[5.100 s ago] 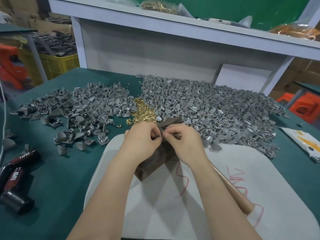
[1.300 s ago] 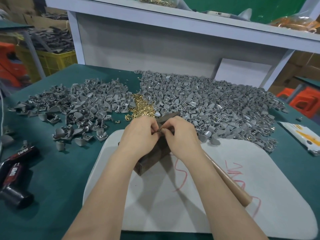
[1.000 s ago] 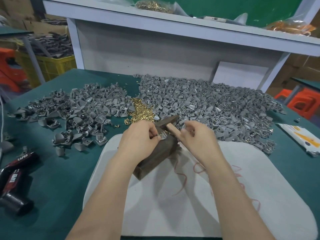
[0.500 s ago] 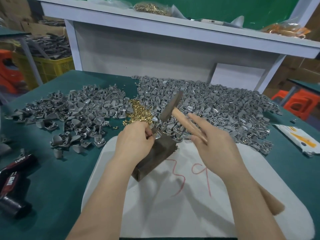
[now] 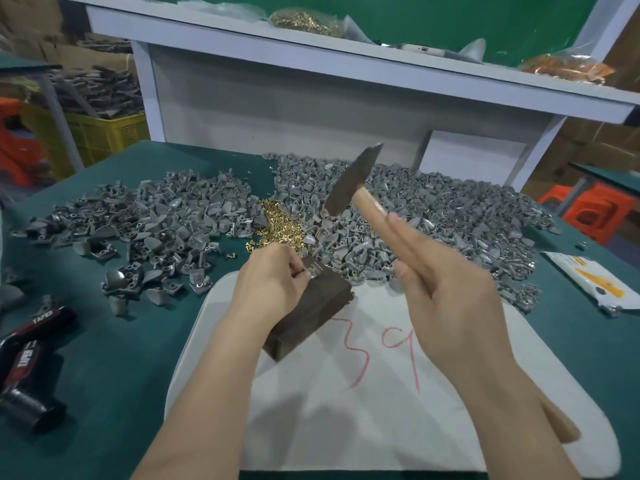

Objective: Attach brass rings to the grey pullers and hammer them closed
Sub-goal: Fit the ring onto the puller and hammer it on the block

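One grey metal puller (image 5: 313, 271) sits pinched in my left hand (image 5: 272, 284). My right hand (image 5: 450, 306) grips a wooden-handled hammer (image 5: 350, 183) above it.

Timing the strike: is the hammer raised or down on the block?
Raised. The hammer is in the air, clear of the dark block, where the left hand pinches a puller; the right hand grips its handle.
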A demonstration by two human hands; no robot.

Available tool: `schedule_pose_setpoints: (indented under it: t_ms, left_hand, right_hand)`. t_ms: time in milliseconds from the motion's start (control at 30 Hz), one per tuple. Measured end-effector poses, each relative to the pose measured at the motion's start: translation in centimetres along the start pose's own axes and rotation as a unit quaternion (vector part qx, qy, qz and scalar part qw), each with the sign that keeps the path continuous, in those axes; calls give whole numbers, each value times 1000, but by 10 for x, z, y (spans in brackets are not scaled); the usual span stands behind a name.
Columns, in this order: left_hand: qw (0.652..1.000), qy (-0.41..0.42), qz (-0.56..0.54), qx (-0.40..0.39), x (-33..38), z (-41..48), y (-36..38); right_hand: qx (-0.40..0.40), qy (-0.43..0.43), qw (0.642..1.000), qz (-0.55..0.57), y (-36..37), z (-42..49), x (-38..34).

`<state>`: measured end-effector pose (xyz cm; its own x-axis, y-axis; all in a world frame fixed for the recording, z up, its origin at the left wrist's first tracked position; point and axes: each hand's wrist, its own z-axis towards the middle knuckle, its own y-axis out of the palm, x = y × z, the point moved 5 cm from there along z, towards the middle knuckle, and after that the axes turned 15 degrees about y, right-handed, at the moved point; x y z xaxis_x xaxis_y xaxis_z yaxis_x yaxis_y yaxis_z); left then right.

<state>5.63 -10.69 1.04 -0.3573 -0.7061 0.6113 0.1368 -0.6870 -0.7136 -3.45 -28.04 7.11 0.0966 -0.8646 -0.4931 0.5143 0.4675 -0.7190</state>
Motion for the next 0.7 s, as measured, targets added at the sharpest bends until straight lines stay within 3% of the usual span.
schedule_pose_setpoints:
  t_ms: [100, 167, 300, 433, 533, 700]
  left_hand:
    - [1000, -3, -9, 2, 0, -1, -1]
    - [1000, -3, -10, 8, -1, -1, -2]
    - [1000, -8, -2, 2, -1, 1, 0]
    - [1000, -8, -10, 4, -1, -1, 0]
    - [1000, -6, -3, -2, -2, -1, 0]
    - [1000, 11, 6, -3, -1, 0, 1]
  right_hand:
    - [-116, 42, 988, -93, 20, -9, 4]
    - [-92, 48, 987, -120, 19, -6, 1]
    - [11, 16, 1000, -20, 4, -5, -2]
    - [-110, 47, 987, -110, 22, -9, 5]
    - [-98, 97, 982, -129, 24, -2, 18]
    - [-100, 130, 986, -21, 40, 7, 24]
